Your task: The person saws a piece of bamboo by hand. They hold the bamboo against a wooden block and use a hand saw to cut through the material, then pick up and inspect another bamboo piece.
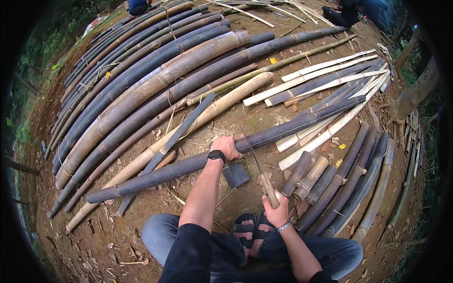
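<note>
A long dark bamboo pole [165, 169] lies slantwise in front of me, resting across a pale bamboo pole and a dark split strip [185, 125] at its left part. My left hand [226, 147], with a black watch at the wrist, is closed over the dark pole near its middle. In my right hand [277, 208] is the wooden handle of a handsaw [269, 188]. The saw's thin blade [252, 153] crosses the pole just right of my left hand; how deep it sits I cannot tell. Below the left hand a short dark bamboo piece [235, 175] is on the ground.
Many bamboo poles [141, 101] lie side by side at the left and back. Split bamboo strips [311, 79] are spread at the right. Cut bamboo sections [311, 178] and longer pieces [368, 181] lie near my right knee. Other people [347, 16] are at the far edge.
</note>
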### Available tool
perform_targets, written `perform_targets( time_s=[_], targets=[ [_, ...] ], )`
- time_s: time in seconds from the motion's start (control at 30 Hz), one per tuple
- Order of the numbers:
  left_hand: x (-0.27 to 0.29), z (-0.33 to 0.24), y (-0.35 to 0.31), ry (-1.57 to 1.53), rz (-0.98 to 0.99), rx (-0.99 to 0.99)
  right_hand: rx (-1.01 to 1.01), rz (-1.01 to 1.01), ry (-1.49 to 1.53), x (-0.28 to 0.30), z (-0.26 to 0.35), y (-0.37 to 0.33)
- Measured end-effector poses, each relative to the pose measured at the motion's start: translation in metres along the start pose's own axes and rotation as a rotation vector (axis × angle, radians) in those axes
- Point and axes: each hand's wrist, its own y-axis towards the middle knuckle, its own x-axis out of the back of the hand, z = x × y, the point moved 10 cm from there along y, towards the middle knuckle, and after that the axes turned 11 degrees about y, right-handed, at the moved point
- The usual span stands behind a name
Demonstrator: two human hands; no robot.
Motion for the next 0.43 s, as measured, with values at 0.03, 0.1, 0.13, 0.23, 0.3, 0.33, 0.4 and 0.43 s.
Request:
perform_targets(
  time_s=[0.03, 0.1, 0.13, 0.23, 0.3, 0.33, 0.4, 0.43],
  targets=[
    [0.001, -0.004, -0.002, -0.001, -0.011, 0.004, -0.019, -0.013, 0.051, 0.006, 0.003, -0.012],
    [0.004, -0.014, 0.0, 0.002, -0.034, 0.006, -0.072, -0.046, 0.077, 0.017, -0.012, -0.013],
    [0.004, -0.016, 0.002, 0.01, -0.045, 0.004, -0.081, -0.034, 0.047, 0.011, -0.012, 0.003],
    [-0.002, -0.011, -0.003, 0.023, -0.017, -0.002, -0.141, 0.022, 0.015, -0.004, -0.006, 0.04],
    [0.003, -0.005, -0.004, 0.001, 0.02, 0.012, -0.126, 0.013, 0.053, 0.006, -0.012, 0.005],
    [0.005, -0.003, -0.003, 0.014, 0.017, 0.019, -0.114, 0.008, 0.075, 0.01, -0.014, -0.012],
    [-0.006, -0.006, 0.004, 0.033, 0.019, 0.036, -0.067, -0.008, -0.001, 0.013, -0.008, -0.017],
    [-0.013, -0.003, 0.004, 0.032, 0.021, 0.042, -0.146, 0.045, -0.065, 0.007, -0.014, -0.006]
  ],
)
